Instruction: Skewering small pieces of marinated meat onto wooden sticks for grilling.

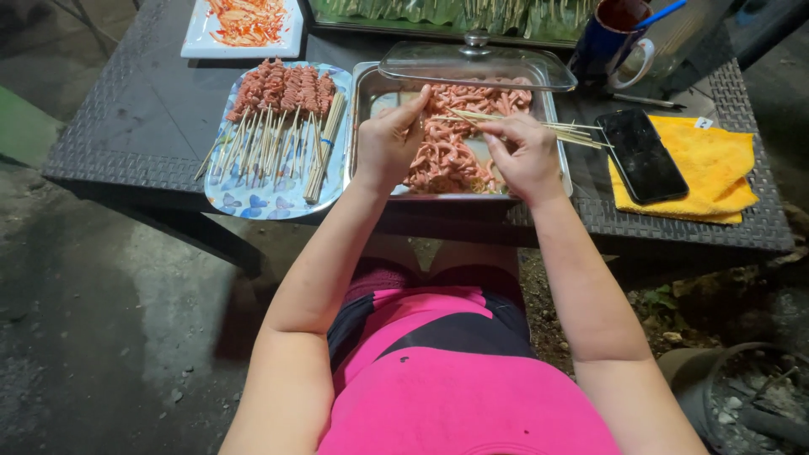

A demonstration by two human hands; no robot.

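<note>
With the left hand [386, 143] pinching a pink meat strip [425, 126] and the right hand [527, 156] in a closed grip on bamboo skewers [573, 135] over the steel tray [364, 109], a slipping point could likely prick a finger.

You wear a bright pink top with a black band slanting across the front and black panels at the sides. A strip of darker pink knit edges it near your lap. Your arms are bare to the shoulder; your hands carry no gloves.
</note>
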